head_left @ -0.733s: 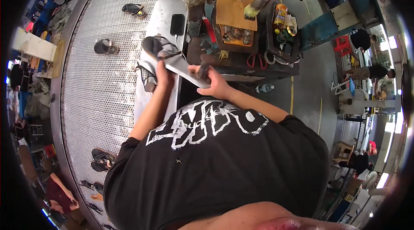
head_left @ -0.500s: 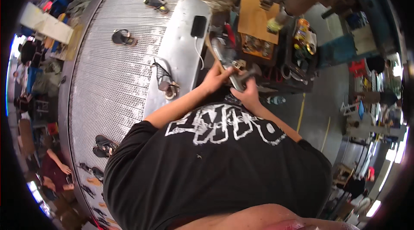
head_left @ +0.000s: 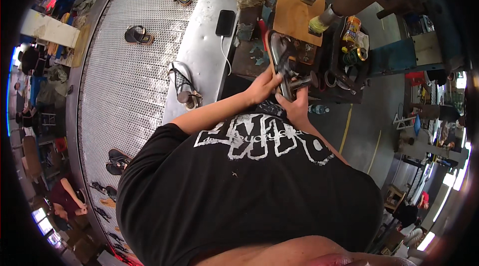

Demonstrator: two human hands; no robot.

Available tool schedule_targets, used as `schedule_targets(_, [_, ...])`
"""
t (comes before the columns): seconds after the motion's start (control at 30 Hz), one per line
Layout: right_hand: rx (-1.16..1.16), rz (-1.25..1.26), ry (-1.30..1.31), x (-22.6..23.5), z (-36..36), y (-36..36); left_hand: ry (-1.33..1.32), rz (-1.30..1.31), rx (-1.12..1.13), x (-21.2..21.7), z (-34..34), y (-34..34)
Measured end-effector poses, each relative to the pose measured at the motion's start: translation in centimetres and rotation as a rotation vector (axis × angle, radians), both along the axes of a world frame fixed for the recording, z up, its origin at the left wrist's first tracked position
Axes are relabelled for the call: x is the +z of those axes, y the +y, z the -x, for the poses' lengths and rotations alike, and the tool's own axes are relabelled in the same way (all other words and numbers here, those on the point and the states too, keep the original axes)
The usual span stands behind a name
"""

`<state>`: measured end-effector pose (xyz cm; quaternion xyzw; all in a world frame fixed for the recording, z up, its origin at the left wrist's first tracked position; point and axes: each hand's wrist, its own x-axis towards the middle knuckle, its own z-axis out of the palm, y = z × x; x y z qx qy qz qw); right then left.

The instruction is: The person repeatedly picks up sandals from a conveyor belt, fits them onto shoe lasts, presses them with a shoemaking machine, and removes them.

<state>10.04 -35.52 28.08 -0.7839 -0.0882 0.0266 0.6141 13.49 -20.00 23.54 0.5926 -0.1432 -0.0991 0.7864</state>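
In front of my chest, both hands hold one dark strappy sandal [head_left: 282, 51], its toe pointing away from me and a tan edge along its sole. My left hand [head_left: 264, 86] grips the sole's left side near the middle. Around the heel end closes my right hand [head_left: 297, 105]. Beside that hand juts a dark metal piece with a round end [head_left: 310, 80], like a hammer head; whether the right hand holds it too I cannot tell. On the metal shelf to the left lies another strappy sandal [head_left: 182, 79] with a round brown piece at its heel.
A phone [head_left: 226, 23] with a white cable lies on the metal shelf [head_left: 202, 31]. Left of it runs a perforated conveyor [head_left: 149, 66] bearing several sandals. Ahead stand a machine arm [head_left: 324, 16], a tan board [head_left: 292, 11] and a bin [head_left: 344, 71] with a bottle and can. Another person [head_left: 67, 198] is far left.
The held sandal has moved right and turned, so its dark straps now show. Both hands shifted slightly right with it. The whole view has shifted a little.
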Motion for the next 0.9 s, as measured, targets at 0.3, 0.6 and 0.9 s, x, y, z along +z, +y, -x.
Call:
schedule_targets(0.3, [-0.204,0.221,-0.331,-5.8,-9.7,-1.9,0.116,-0.245,0.001,-2.1,-0.4,1.1])
schedule_targets(0.6, [-0.163,0.748,-0.133,-8.3,-20.3,-1.6,0.321,-0.376,0.068,-6.0,8.3,7.0])
schedule_targets(0.9, [-0.385,0.52,-0.613,-8.4,-20.2,-4.7,0.31,-0.667,0.948,-6.8,24.3,17.0])
